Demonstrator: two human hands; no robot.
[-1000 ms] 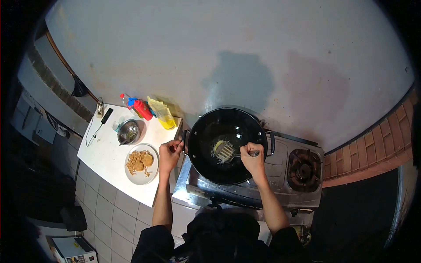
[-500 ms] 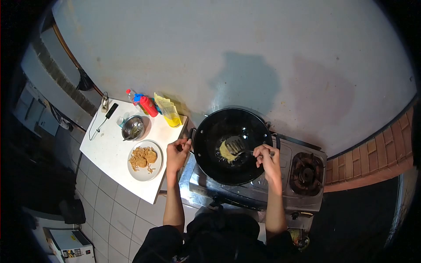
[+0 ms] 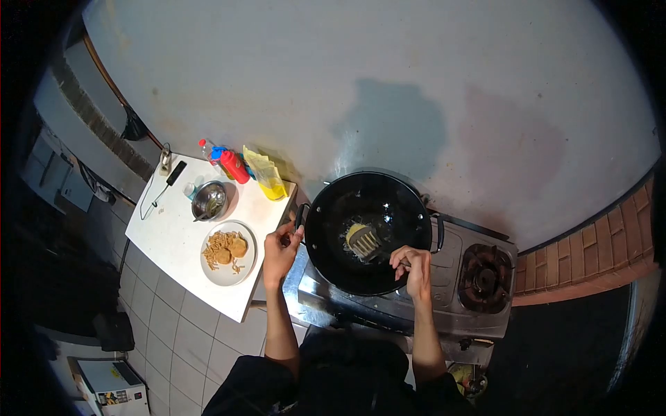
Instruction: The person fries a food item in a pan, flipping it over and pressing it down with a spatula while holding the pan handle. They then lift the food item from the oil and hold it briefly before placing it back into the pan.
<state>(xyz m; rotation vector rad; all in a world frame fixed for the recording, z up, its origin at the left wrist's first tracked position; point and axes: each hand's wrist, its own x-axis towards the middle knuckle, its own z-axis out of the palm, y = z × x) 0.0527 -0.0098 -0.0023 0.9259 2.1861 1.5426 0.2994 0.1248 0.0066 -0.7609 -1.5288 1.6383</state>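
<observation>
A black two-handled wok (image 3: 368,277) sits on the stove with shiny oil in it. My left hand (image 3: 281,253) is closed at the wok's left handle (image 3: 300,216), thumb and fingertips gripping its lower end. In my right hand (image 3: 415,269) is the handle of a slotted spatula (image 3: 365,242), fingers wrapped round it. The spatula's slotted head lies over a small yellow piece of frying food (image 3: 354,229), which is partly covered by it. Small bubbles ring the food at the middle of the wok.
Left of the wok, a white table (image 3: 173,243) carries a plate (image 3: 216,277) of browned food, a metal bowl (image 3: 209,201), a red bottle (image 3: 234,168) and a yellow pouch (image 3: 266,173). A second burner (image 3: 485,277) is at right. The wall (image 3: 291,83) rises behind.
My right hand has moved left and toward me. The spatula's head has swung down and left over the yellow food, covering more of it. My left hand stays at the wok handle.
</observation>
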